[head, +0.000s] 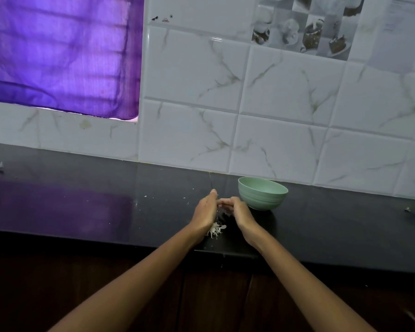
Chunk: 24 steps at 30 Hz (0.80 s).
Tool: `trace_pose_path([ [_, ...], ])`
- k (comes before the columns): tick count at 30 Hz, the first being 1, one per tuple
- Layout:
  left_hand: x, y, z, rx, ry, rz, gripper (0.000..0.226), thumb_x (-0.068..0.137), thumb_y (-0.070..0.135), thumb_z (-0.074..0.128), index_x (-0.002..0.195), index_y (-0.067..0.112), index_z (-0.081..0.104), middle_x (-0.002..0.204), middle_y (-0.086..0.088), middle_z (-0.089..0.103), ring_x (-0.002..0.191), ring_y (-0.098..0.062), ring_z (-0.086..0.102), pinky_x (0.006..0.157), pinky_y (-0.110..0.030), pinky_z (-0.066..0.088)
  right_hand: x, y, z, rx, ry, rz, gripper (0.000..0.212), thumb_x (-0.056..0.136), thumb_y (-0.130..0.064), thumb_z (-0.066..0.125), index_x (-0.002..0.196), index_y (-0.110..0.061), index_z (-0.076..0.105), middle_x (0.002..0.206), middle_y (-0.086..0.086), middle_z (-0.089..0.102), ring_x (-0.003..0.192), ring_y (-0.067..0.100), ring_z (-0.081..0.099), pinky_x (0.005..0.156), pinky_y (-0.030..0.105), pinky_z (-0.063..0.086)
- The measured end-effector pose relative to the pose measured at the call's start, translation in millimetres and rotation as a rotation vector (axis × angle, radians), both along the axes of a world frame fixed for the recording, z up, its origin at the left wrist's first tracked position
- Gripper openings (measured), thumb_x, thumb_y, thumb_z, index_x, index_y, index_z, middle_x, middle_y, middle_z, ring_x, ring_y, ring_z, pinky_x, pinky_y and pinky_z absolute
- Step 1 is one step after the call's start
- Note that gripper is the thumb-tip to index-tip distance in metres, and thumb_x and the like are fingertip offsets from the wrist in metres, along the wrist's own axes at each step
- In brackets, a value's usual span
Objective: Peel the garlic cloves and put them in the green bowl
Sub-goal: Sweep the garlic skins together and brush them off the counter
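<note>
**Tiled kitchen wall, purple-lit window**

A glossy black stone table (pixel 86 200) runs along a wall of white marble-veined tiles (pixel 285 97). At upper left, a sheer purple curtain (pixel 58 51) covers a window, glowing and casting a violet sheen on the table. A grey photo poster (pixel 307 22) hangs upper right. Dark brown wooden cabinet doors (pixel 216 303) sit below.

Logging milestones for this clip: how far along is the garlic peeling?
Done: some peeling, judging by the pile of papery skins on the black counter between the wrists. In hand: the left hand and right hand meet just left of the green bowl, seemingly working something too small to identify. Left: unclear; the bowl's visible inner wall is bare, its bottom hidden, and no unpeeled cloves are visible.
</note>
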<state>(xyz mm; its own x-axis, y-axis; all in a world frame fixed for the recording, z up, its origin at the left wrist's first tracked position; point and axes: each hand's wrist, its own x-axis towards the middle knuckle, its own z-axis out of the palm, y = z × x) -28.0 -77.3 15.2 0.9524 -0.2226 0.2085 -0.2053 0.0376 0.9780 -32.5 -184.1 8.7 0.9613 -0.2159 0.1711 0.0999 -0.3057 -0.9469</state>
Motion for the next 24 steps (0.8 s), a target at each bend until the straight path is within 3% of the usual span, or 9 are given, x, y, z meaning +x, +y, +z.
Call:
trace_pose_path([
  [3,6,7,2,-0.084,-0.025,0.165,0.047,0.101,0.035,0.025,0.124,0.005,0.053,0.123,-0.005,0.058,0.112,-0.018,0.052,0.095,-0.029,0.035,-6,3,-2,-0.173,0.054,0.072,0.046,0.098,-0.027,0.025,0.126,-0.009,0.057,0.127,0.002,0.058,0.121,0.015,0.050,0.104,0.027,0.033],
  [6,13,23,-3,-0.212,0.011,0.250,0.048,0.102,0.034,0.025,0.127,0.002,0.050,0.128,-0.012,0.057,0.120,-0.023,0.051,0.101,-0.031,0.033,-11,6,0,-0.311,0.057,0.086,0.045,0.097,-0.030,0.028,0.122,-0.009,0.060,0.129,0.004,0.058,0.119,0.017,0.052,0.105,0.030,0.036],
  [9,10,34,-4,-0.357,0.109,0.217,0.050,0.102,0.032,0.022,0.132,-0.003,0.043,0.129,-0.017,0.056,0.122,-0.025,0.051,0.109,-0.035,0.033,-25,8,4,-0.233,0.023,0.258,0.047,0.099,-0.017,0.022,0.118,0.000,0.061,0.117,0.011,0.064,0.105,0.012,0.060,0.083,0.008,0.043],
  [12,-3,41,0,-0.477,0.154,0.204,0.049,0.103,0.029,0.020,0.131,-0.004,0.043,0.127,-0.020,0.056,0.121,-0.028,0.052,0.104,-0.033,0.035,-34,6,5,-0.092,-0.025,0.327,0.053,0.100,-0.014,0.017,0.105,0.004,0.066,0.106,0.022,0.067,0.089,0.013,0.068,0.077,0.014,0.050],
  [15,-28,52,4,-0.560,0.121,0.076,0.049,0.103,0.028,0.019,0.122,-0.003,0.052,0.118,-0.019,0.062,0.107,-0.024,0.062,0.091,-0.028,0.046,-33,10,7,-0.002,-0.067,0.278,0.052,0.101,-0.017,0.018,0.101,-0.001,0.067,0.105,0.020,0.068,0.090,0.014,0.067,0.085,0.022,0.050],
  [18,-74,62,-3,-0.542,0.008,-0.079,0.046,0.101,0.019,0.022,0.101,0.000,0.064,0.092,-0.015,0.072,0.085,-0.023,0.070,0.074,-0.026,0.057,-31,19,6,-0.125,-0.019,0.280,0.049,0.102,-0.019,0.021,0.089,-0.012,0.067,0.098,0.007,0.067,0.093,0.014,0.060,0.096,0.029,0.042],
  [20,-108,58,-25,-0.445,0.002,-0.124,0.044,0.097,0.013,0.026,0.088,-0.002,0.066,0.075,-0.014,0.072,0.072,-0.025,0.071,0.066,-0.028,0.058,-30,22,6,-0.188,0.038,0.312,0.049,0.102,-0.017,0.021,0.099,-0.002,0.067,0.104,0.011,0.066,0.096,0.015,0.059,0.094,0.027,0.040],
  [22,-132,49,-53,-0.376,0.127,-0.236,0.042,0.094,0.012,0.028,0.084,-0.005,0.064,0.067,-0.014,0.069,0.065,-0.026,0.070,0.060,-0.027,0.057,-30,19,6,-0.136,0.043,0.355,0.049,0.100,-0.012,0.018,0.112,0.009,0.061,0.117,0.023,0.061,0.094,0.017,0.061,0.090,0.020,0.043],
  [24,-138,44,-79,-0.372,0.359,-0.366,0.042,0.093,0.013,0.029,0.089,-0.007,0.065,0.077,-0.019,0.070,0.071,-0.029,0.071,0.062,-0.031,0.058,-34,17,5,-0.112,0.027,0.396,0.050,0.099,-0.010,0.017,0.111,0.013,0.059,0.117,0.029,0.059,0.089,0.013,0.062,0.086,0.014,0.044],
])
